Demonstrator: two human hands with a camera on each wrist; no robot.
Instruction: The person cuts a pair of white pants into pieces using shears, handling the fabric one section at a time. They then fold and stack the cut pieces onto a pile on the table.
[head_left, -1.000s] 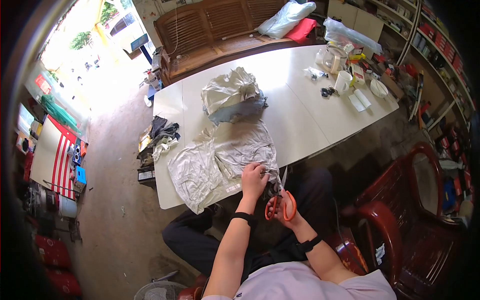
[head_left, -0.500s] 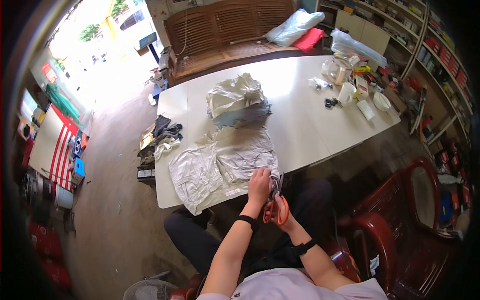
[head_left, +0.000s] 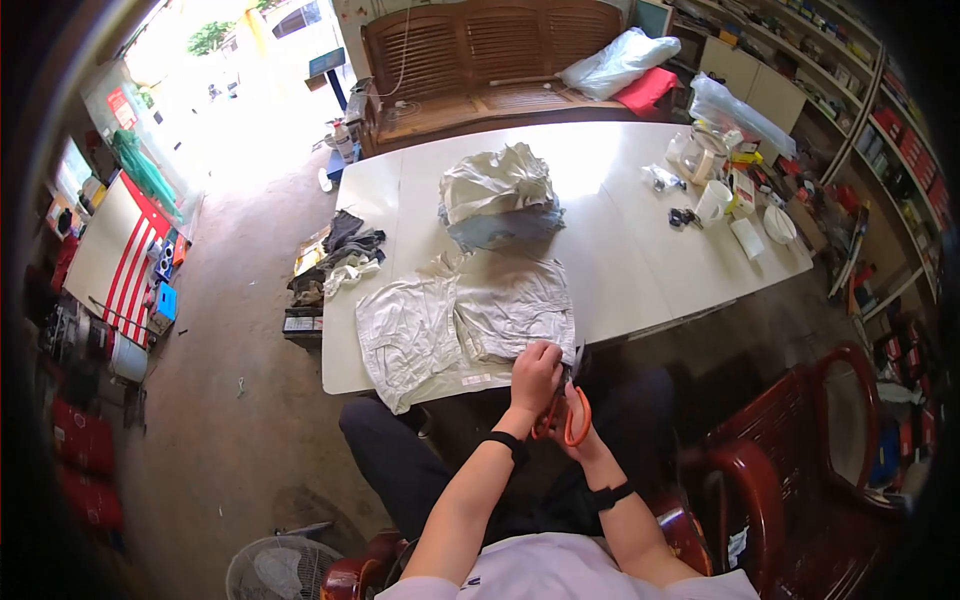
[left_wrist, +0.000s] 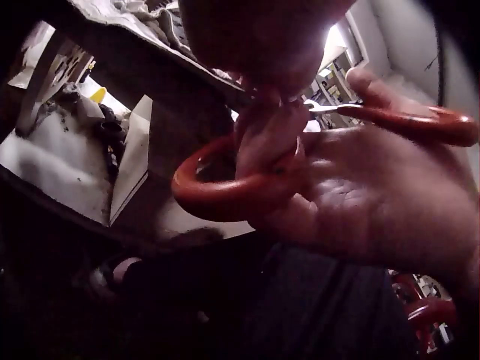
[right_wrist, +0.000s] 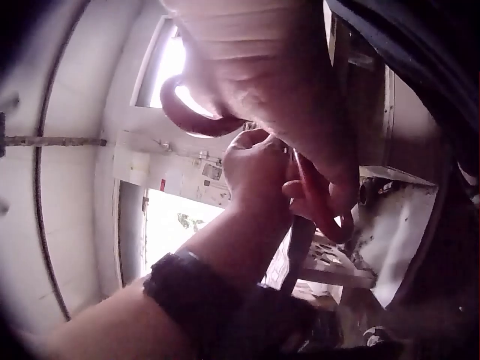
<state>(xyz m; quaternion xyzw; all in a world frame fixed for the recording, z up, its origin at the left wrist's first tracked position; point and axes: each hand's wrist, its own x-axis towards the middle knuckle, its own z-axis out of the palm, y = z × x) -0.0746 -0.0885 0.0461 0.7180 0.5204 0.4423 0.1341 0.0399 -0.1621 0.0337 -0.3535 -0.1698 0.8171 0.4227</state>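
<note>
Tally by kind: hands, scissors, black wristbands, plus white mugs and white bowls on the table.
Hands: 2 (left hand, right hand)
Scissors: 1
Wristbands: 2 (left band, right band)
White mug: 1
White bowl: 1
Total: 7

Scissors (head_left: 575, 415): blades partly hidden by the left hand (head_left: 537, 375)
Right hand (right_wrist: 270, 75): cut off by the top edge, right wrist view
Fan (head_left: 280, 572): cut off at the bottom
Garment (head_left: 515, 315): label (head_left: 474, 379) too small to be read

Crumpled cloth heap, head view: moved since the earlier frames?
No. The crumpled cloth heap keeps its place on the table, just right of the left tabletop seam; only the camera view shifted.
</note>
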